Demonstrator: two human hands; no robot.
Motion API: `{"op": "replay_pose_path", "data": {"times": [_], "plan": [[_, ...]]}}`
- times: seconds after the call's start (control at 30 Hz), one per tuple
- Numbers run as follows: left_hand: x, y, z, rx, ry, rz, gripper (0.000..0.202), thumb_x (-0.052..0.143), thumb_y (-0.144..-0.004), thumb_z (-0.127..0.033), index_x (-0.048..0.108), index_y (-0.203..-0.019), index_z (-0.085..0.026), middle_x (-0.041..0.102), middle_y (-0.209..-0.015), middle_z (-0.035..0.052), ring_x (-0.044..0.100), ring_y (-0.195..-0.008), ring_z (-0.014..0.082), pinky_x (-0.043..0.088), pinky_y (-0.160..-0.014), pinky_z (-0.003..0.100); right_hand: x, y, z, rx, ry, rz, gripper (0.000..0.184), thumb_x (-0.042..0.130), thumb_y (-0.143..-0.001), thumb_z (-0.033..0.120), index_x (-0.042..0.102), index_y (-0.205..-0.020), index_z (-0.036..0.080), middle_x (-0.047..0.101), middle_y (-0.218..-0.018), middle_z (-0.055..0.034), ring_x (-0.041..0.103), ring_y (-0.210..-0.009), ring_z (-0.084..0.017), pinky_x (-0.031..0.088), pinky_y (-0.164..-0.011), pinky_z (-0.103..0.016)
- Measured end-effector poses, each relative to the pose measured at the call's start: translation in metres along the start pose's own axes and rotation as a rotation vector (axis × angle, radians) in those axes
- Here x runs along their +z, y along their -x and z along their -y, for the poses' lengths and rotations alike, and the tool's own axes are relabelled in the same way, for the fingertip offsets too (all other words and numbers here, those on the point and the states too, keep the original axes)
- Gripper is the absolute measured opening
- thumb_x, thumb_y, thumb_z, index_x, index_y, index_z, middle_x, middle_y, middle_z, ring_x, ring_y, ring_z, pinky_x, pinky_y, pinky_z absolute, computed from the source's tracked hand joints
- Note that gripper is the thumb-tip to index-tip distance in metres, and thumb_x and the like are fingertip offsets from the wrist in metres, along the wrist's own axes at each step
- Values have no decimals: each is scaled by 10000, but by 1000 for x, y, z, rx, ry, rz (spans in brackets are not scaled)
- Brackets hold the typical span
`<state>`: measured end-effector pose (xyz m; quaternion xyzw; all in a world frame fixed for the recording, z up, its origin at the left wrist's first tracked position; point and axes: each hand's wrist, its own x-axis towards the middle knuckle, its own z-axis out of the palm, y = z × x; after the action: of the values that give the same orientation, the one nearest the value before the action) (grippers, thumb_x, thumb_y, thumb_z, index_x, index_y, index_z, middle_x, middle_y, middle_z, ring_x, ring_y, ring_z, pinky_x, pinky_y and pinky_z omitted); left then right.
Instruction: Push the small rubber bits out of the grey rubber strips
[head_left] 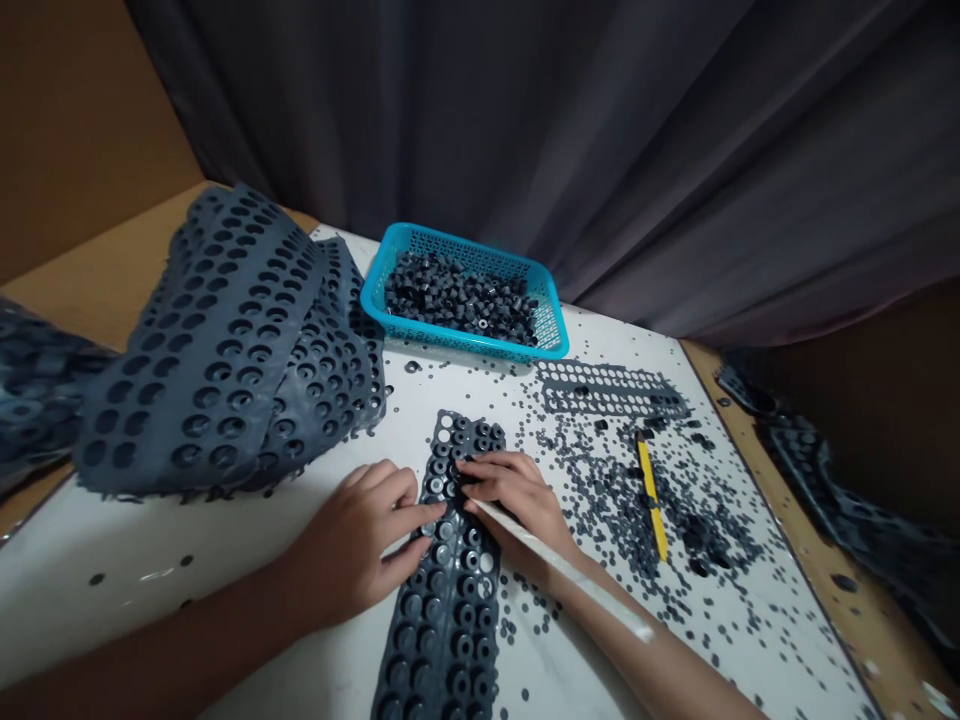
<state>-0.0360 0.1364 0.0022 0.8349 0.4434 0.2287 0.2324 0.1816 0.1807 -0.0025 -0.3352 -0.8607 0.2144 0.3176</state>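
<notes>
A long dark rubber sheet (427,620) with rows of moulded round cups lies lengthwise in front of me. My left hand (367,530) rests at its left edge, index finger and thumb stretched apart, the index fingertip touching the cups. Across the sheet's right side, my right hand (517,500) has its fingers closed around a thin white stick (562,570), whose far end points back over my forearm. What the stick's working tip does is hidden under the fingers. White shows through several holes in the sheet.
A blue basket (457,340) of small black rubber parts stands behind. Large perforated rubber sheets (210,340) are heaped left. On the right lie a punched strip (611,388), a yellow cutter-like tool (651,500) and scattered black discs (600,490) on the white tabletop (307,660).
</notes>
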Motion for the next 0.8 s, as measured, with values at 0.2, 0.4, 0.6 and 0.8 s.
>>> {"op": "replay_pose_path", "data": {"times": [0.2,0.4,0.6,0.8], "plan": [[1,0,1,0,11,-13,253,553,-820,-164,639,-1048,-232,497,-798,31,444,-774,187,356,-683,327,-3,-6,-1,-145,194,9,96,573,-853,139,622,-894,210,706,-1032,-54,611,-925,-194,495,-789,-373],[0,0,1,4,17,-5,257,557,-820,-164,636,-1055,-232,493,-798,31,441,-771,185,357,-689,327,-2,-6,-7,-155,202,5,117,548,-862,128,619,-921,199,692,-1055,-82,613,-942,-206,517,-787,-374],[0,1,1,1,18,-5,248,566,-812,-158,644,-1038,-226,494,-797,31,443,-766,183,363,-690,321,-15,-8,-14,21,150,-105,125,505,-878,132,599,-912,208,683,-1039,-95,624,-930,-199,538,-769,-366],[0,0,1,9,5,-9,255,564,-805,-154,645,-1036,-226,496,-793,30,446,-763,184,360,-686,320,-14,-6,7,170,-124,-39,53,561,-865,198,613,-867,205,697,-979,-87,641,-936,-203,534,-790,-363]]}}
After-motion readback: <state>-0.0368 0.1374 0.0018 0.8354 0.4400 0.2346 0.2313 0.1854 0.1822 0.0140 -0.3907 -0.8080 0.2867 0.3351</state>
